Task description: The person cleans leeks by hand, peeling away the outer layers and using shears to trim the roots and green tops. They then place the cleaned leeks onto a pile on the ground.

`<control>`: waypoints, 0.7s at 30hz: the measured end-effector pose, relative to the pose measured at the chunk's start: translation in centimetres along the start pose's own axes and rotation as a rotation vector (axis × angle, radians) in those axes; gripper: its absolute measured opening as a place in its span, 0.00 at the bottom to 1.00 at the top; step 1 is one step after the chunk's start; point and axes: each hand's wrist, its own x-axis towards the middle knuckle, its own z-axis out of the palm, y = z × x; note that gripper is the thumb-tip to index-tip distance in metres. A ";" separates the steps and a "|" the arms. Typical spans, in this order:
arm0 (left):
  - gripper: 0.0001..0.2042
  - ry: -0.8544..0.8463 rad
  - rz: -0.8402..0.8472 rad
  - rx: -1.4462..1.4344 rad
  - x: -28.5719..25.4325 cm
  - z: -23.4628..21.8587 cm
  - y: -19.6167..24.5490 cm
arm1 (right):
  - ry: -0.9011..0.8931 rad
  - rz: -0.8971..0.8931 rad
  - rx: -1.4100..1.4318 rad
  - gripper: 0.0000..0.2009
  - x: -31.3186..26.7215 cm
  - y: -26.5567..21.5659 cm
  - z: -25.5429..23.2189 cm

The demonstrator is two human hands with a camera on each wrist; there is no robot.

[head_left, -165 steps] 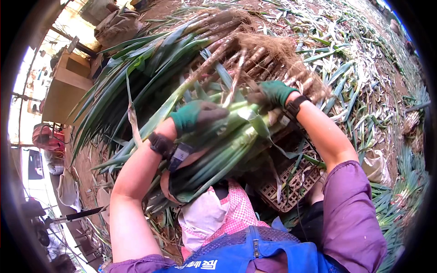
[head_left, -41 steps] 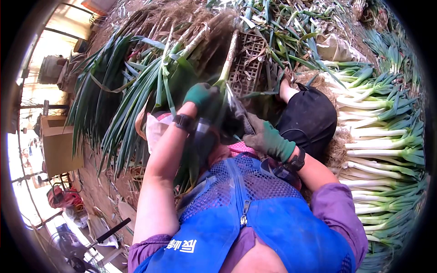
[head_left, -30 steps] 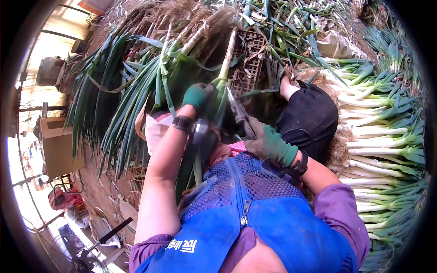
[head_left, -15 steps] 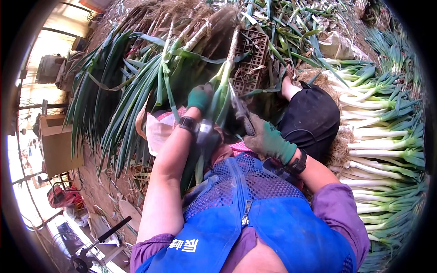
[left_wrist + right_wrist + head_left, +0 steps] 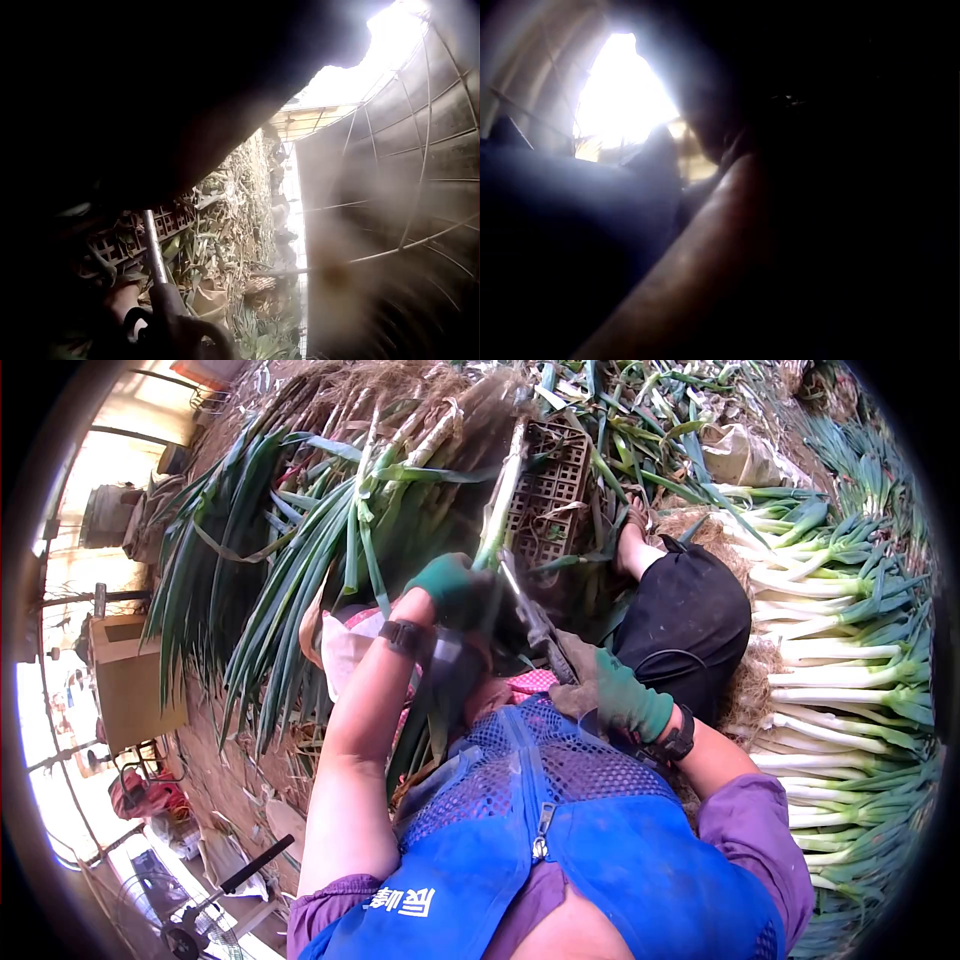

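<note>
In the head view my left hand (image 5: 450,588), in a green glove, grips a leek (image 5: 497,525) around its green upper part. The pale stalk points away from me, its root end at the far side. My right hand (image 5: 610,685), also gloved, holds an air blow gun (image 5: 535,622). Its thin metal nozzle ends right beside the stalk, just to the right of my left hand. The left wrist view shows the blow gun's tube and dark body (image 5: 169,307). Most of the right wrist view is dark, with a forearm (image 5: 697,255) crossing it.
Untrimmed leeks (image 5: 290,570) with brown roots are heaped at the left. A brown plastic crate (image 5: 550,490) stands ahead. At the right lies a row of clean white leeks (image 5: 830,675). Stripped leaves (image 5: 660,420) cover the ground beyond; a cardboard box (image 5: 135,690) stands far left.
Earlier both hands were among the heaped leeks without the blow gun. Over the last second the blow gun has shifted slightly right, and the stalk beside my left hand looks whiter and slimmer.
</note>
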 end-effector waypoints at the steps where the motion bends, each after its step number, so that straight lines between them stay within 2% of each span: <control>1: 0.24 0.033 -0.004 0.054 -0.7 -0.2 1.1 | 0.020 -0.024 -0.017 0.33 -0.2 0.1 0.1; 3: 0.25 0.100 -0.014 0.157 -2.3 -0.3 3.4 | 0.054 -0.071 -0.053 0.32 -0.8 0.3 0.3; 6: 0.26 0.251 0.022 0.321 -3.7 0.1 5.5 | 0.026 0.017 -0.044 0.30 -0.7 -1.0 -0.1; 9: 0.26 0.209 0.004 0.397 -4.0 0.2 6.5 | 0.089 -0.066 -0.102 0.28 -0.9 -0.5 0.7; 12: 0.25 0.180 -0.011 0.445 -4.6 0.4 7.4 | 0.117 -0.040 -0.121 0.27 -0.3 -0.1 0.3; 15: 0.24 0.205 0.012 0.440 -4.1 0.8 6.7 | 0.188 0.048 -0.050 0.31 2.5 0.0 -1.0; 21: 0.22 0.155 0.022 0.365 -5.7 0.5 5.5 | 0.286 0.156 -0.093 0.25 11.7 1.8 -4.5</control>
